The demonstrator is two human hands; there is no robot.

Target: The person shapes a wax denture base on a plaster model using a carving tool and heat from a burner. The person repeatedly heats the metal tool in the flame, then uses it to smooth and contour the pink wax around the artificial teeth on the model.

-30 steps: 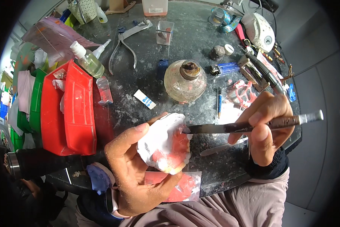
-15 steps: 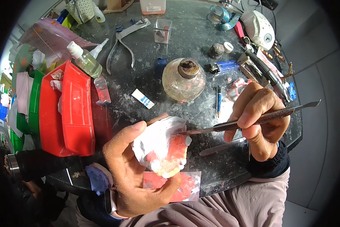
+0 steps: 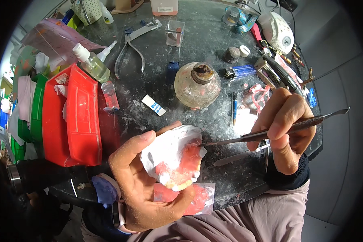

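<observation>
My left hand [image 3: 143, 185] is closed around a white plaster dental cast [image 3: 159, 151], held tilted above the near edge of the bench. Pink wax [image 3: 189, 159] covers part of the cast, with a row of teeth [image 3: 181, 184] along its near side. Between the thumb and fingers of my right hand [image 3: 288, 129] is a dark wax carving knife [image 3: 266, 133], gripped like a pen. Its thin tip is at the far right edge of the pink wax; whether it touches cannot be told. A bag with pink wax pieces [image 3: 201, 199] lies under my left hand.
Beyond the cast stands a round glass spirit burner [image 3: 197, 90]. Red bins [image 3: 82, 121] and a spray bottle [image 3: 92, 64] are at left. Pliers [image 3: 129, 50] and a clear cup [image 3: 175, 34] lie farther back. A metal spatula [image 3: 236, 157], pencil [image 3: 234, 109] and lighters [image 3: 242, 71] are at right.
My right hand has moved slightly right and down, taking the knife's tip from the wax's inner area to its right edge. My left hand keeps the cast nearly in place.
</observation>
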